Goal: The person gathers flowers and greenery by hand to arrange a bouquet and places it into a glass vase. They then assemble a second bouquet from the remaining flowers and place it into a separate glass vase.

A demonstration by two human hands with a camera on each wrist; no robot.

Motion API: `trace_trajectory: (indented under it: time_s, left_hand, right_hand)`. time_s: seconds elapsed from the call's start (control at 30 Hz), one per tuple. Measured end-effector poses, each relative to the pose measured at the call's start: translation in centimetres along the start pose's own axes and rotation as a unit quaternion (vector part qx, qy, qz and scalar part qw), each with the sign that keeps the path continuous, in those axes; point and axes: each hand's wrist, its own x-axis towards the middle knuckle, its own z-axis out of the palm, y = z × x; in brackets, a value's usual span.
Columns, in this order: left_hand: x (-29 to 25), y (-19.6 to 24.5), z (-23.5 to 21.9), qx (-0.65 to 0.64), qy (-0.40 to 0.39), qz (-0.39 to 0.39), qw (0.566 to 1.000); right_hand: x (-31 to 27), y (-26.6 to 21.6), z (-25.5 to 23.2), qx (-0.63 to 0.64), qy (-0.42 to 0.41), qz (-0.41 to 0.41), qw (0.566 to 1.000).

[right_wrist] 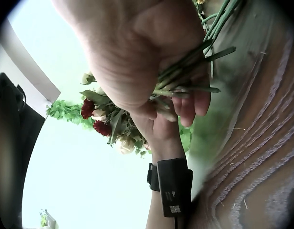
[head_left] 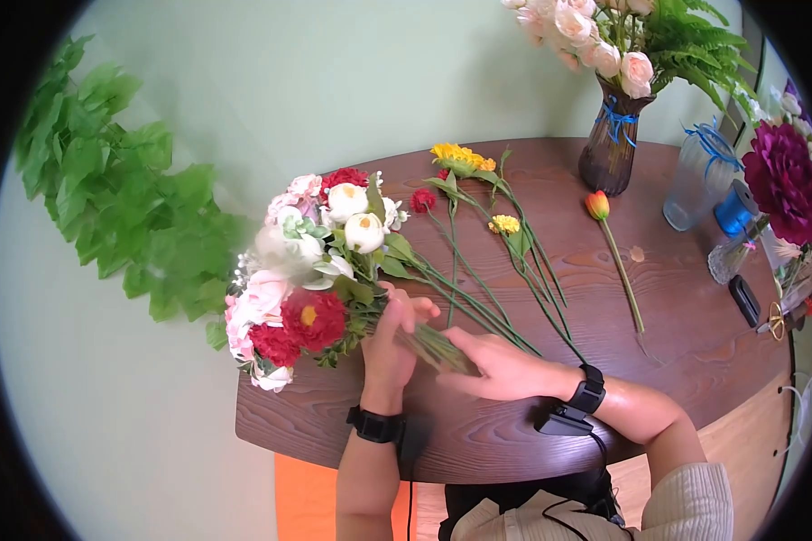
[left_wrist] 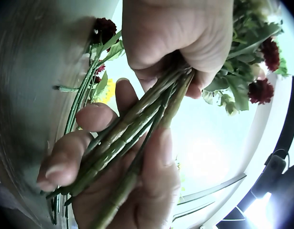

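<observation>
A mixed bouquet (head_left: 312,314) of pink, white and red flowers tilts to the left over the table's left end. My left hand (head_left: 390,347) grips its bundled stems just below the blooms. Lower down, my right hand (head_left: 505,365) holds the same bundle. The left wrist view shows the green stems (left_wrist: 130,126) running from the left fist across the right palm, between thumb and fingers. Cut stem ends (right_wrist: 216,89) stick out past the right hand in the right wrist view. The right palm hides part of the bundle there.
Behind the hands, loose long-stemmed flowers with yellow heads (head_left: 460,160) lie on the dark wooden table (head_left: 695,334). An orange tulip (head_left: 597,206) lies farther right. A dark vase (head_left: 612,149), a clear glass vase (head_left: 690,194) and a blue ribbon spool (head_left: 735,209) stand at the back right.
</observation>
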Motion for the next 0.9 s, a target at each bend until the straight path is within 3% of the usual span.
trace_trajectory:
  time_s: [0.07,0.17,0.23,0.3,0.4,0.6,0.67,0.83,0.9]
  left_hand:
    - [-0.1,0.3,1.3,-0.004,0.085,-0.01,0.996]
    - [-0.4,0.6,1.3,-0.041,0.091,-0.037,0.994]
    - [-0.4,0.4,1.1,-0.05,0.086,-0.026,0.995]
    - [-0.2,0.3,0.1,-0.132,-0.002,-0.019,0.991]
    - [-0.2,0.5,-0.1,-0.173,0.011,-0.033,0.984]
    - [0.0,1.0,-1.2,-0.17,0.016,-0.015,0.985]
    - [0.1,1.4,-1.5,-0.171,0.014,-0.003,0.985]
    - [0.1,1.8,-1.7,-0.219,0.011,0.021,0.975]
    - [0.1,1.8,-1.9,-0.219,0.009,0.003,0.976]
  right_hand:
    - [-0.1,0.5,0.3,0.03,0.002,-0.015,0.999]
    - [0.1,1.5,0.7,-0.044,0.042,-0.066,0.996]
    - [0.1,1.4,0.7,-0.036,0.03,-0.059,0.997]
    - [0.2,1.2,0.7,-0.029,0.017,-0.052,0.998]
    - [0.1,0.6,0.6,-0.002,0.005,-0.039,0.999]
    - [0.3,1.5,0.6,0.01,0.068,-0.095,0.993]
    - [0.6,1.9,-0.2,0.038,0.132,-0.066,0.988]
    - [0.3,2.5,-3.1,-0.168,0.266,0.045,0.948]
    - [0.3,3.6,-3.5,-0.162,0.268,0.071,0.947]
